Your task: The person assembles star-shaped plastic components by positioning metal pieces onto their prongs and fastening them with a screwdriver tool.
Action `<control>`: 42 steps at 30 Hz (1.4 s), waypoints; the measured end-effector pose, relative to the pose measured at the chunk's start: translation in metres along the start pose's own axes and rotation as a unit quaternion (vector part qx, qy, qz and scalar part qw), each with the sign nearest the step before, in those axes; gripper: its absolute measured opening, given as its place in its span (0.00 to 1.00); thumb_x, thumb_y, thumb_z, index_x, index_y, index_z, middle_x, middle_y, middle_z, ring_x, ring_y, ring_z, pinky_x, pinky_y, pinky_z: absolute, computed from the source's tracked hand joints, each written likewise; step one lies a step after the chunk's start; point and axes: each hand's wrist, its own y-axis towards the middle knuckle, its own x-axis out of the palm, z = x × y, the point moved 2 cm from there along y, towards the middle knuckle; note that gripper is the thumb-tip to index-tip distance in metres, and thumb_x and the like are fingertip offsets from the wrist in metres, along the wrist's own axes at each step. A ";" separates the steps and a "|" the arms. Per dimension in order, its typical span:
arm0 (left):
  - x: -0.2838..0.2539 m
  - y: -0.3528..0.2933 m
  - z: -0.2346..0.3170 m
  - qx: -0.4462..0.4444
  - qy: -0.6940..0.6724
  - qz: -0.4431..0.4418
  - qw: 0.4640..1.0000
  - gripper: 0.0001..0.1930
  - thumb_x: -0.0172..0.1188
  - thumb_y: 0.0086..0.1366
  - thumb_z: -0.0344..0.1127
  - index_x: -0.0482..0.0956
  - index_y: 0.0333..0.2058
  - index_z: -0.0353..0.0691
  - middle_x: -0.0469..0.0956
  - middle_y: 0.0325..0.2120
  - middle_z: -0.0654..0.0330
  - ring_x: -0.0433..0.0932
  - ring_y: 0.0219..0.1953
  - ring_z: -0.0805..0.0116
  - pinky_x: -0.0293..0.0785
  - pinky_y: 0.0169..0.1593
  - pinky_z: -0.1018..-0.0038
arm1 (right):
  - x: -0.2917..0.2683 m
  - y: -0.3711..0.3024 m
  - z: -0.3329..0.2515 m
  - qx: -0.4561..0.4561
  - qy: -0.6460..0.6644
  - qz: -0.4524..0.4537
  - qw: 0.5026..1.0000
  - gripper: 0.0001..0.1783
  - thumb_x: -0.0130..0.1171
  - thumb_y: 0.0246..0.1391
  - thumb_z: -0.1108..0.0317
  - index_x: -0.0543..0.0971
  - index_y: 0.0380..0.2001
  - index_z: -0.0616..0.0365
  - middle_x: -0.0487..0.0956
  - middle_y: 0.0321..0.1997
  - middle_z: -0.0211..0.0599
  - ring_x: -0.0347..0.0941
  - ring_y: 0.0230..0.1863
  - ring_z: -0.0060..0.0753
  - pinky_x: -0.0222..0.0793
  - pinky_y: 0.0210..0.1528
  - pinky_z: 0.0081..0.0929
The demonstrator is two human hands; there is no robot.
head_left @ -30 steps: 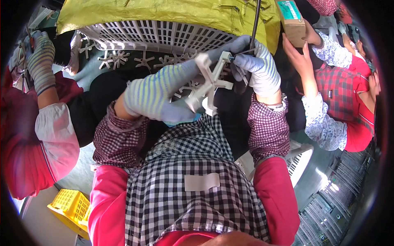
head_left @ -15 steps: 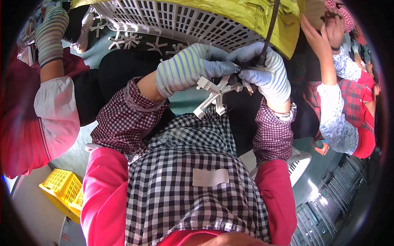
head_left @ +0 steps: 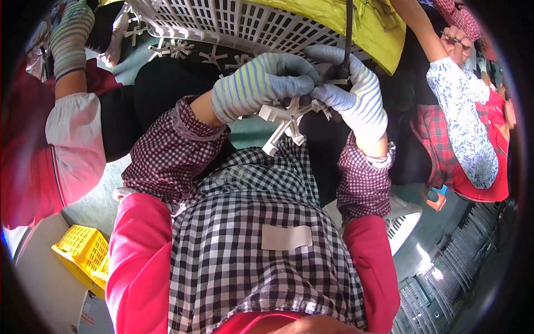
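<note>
Head view: the white plastic cross piece (head_left: 286, 123) sits just above the middle of the frame, held up in front of the person's chest. Its longest arm runs on a slant from upper right, where it disappears between the gloves, down to lower left, where its free end points toward the checked apron (head_left: 250, 245). Shorter arms stick out to either side.

The left hand (head_left: 261, 89) comes in from the left, its gloved fingers (head_left: 295, 83) curled together over the upper end of the piece. The right hand (head_left: 350, 94) meets it from the right, fingers closed on the same upper end; a thin dark rod or cable (head_left: 348, 33) rises from that grip to the top edge. Both hands touch the piece at its top, so neither is clearly nearer; the lower part hangs free beneath them.

Behind the hands, across the top of the frame, lies a white slotted basket (head_left: 245, 22) with more white cross pieces (head_left: 172, 50) beside it at upper left. Other people's arms show at far left and far right. A yellow crate (head_left: 83, 256) sits at lower left.
</note>
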 end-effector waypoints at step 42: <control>0.013 -0.092 -0.072 -0.145 -0.167 0.097 0.970 0.13 0.56 0.62 0.36 0.74 0.41 0.33 0.77 0.25 0.63 0.74 0.26 0.80 0.69 0.29 0.87 | -0.012 -0.122 -0.098 -0.025 -0.588 -0.096 0.803 0.18 0.63 0.41 0.76 0.78 0.41 0.60 0.76 0.41 0.43 0.74 0.39 0.42 0.69 0.42 0.32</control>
